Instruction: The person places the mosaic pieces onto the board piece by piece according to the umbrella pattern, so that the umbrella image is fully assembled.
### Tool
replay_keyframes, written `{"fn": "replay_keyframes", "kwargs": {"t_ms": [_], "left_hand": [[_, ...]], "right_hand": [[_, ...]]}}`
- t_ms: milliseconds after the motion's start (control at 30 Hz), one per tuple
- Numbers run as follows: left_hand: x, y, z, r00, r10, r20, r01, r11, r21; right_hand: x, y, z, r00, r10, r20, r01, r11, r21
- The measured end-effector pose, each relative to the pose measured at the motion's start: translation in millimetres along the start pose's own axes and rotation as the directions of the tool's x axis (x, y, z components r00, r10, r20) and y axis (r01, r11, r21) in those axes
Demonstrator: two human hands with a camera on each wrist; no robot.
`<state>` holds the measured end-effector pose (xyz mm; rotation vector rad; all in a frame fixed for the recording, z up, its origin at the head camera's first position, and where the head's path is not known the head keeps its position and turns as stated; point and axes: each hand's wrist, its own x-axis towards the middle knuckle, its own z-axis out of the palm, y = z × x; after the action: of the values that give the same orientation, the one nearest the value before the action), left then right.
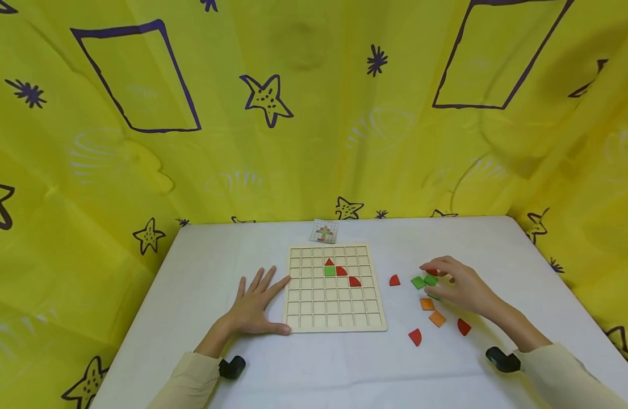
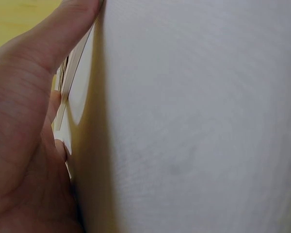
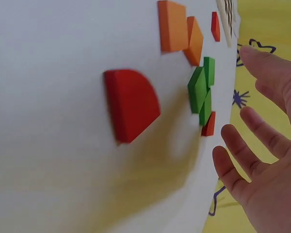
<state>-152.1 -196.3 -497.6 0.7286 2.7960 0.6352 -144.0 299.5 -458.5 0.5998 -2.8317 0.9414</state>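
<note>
My left hand (image 1: pixel 252 309) lies spread on the white table, its thumb and forefinger touching the left edge of a wooden grid board (image 1: pixel 314 307). A red triangle (image 1: pixel 329 262), a green square (image 1: pixel 330 271) and two red quarter-circle pieces (image 1: pixel 355 282) sit in the board's cells. Above the loose pieces on the right hovers my right hand (image 1: pixel 462 287), thumb and fingers apart and nothing between them. Green square tiles (image 1: pixel 418 282) lie under its fingertips, beside a partly hidden red piece (image 1: pixel 432 272). The right wrist view shows these green tiles (image 3: pixel 198 90) apart from the fingers.
Two orange squares (image 1: pixel 437 318) lie just below the green tiles. Around them are loose red quarter-circle pieces (image 1: pixel 464 326). A small picture card (image 1: pixel 324 232) with a coloured grid pattern lies behind the board. A yellow patterned curtain (image 1: pixel 304 159) borders the table.
</note>
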Motion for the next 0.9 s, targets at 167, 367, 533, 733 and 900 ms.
{"fn": "replay_keyframes", "kwargs": {"t_ms": [167, 367, 533, 733, 900], "left_hand": [[-1.9, -3.3, 1.9, 0.999, 0.024, -0.04, -0.025, 1.0, -0.011], [-1.5, -0.4, -1.5, 1.0, -0.003, 0.002, 0.003, 1.0, 0.006], [-1.9, 1.5, -2.5, 1.0, -0.003, 0.007, 0.003, 1.0, 0.006], [-2.1, 1.7, -2.5, 1.0, -0.001, 0.012, 0.001, 1.0, 0.002], [-0.9, 0.9, -1.1, 1.0, -0.005, 0.014, 0.005, 1.0, 0.01]], "right_hand": [[-3.6, 7, 1, 1.0, -0.002, -0.023, 0.001, 1.0, -0.018], [5.0, 8, 4, 0.999, 0.042, 0.027, -0.041, 0.999, -0.031], [13.8, 10, 6, 0.995, 0.047, 0.087, -0.042, 0.997, -0.057], [18.5, 14, 9, 0.991, 0.037, 0.127, -0.026, 0.996, -0.091], [19.1, 15, 10, 0.989, 0.061, 0.134, -0.048, 0.994, -0.098]]}}
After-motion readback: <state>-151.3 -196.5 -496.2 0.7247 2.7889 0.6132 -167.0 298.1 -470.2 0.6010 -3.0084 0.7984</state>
